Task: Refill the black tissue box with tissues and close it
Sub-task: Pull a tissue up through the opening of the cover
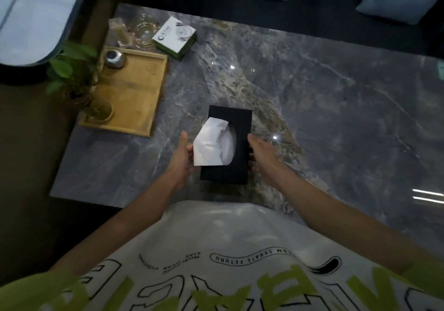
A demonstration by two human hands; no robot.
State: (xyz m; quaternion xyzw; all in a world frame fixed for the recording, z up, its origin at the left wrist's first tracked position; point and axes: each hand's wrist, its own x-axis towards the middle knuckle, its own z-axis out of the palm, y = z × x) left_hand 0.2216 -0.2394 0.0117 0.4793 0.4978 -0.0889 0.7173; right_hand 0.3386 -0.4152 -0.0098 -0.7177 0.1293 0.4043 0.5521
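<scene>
The black tissue box (pixel 240 128) stands on the grey marble table (pixel 312 94), lid on, with a white tissue (pixel 212 142) sticking up through its oval slot and drooping to the left. My left hand (pixel 181 154) is at the box's left side, thumb up, its fingers hidden behind the tissue. On the right side my right hand (pixel 260 153) lies against the box wall, thumb along the top edge and fingers curled at the wall. Both hands hold the box between them.
A wooden tray (pixel 141 89) at the table's left end carries a potted plant (pixel 79 75) and a small metal jar (pixel 114 58). Behind it stand glassware (pixel 144 31) and a green and white carton (pixel 175 37). Cushions lie on a dark sofa beyond the table.
</scene>
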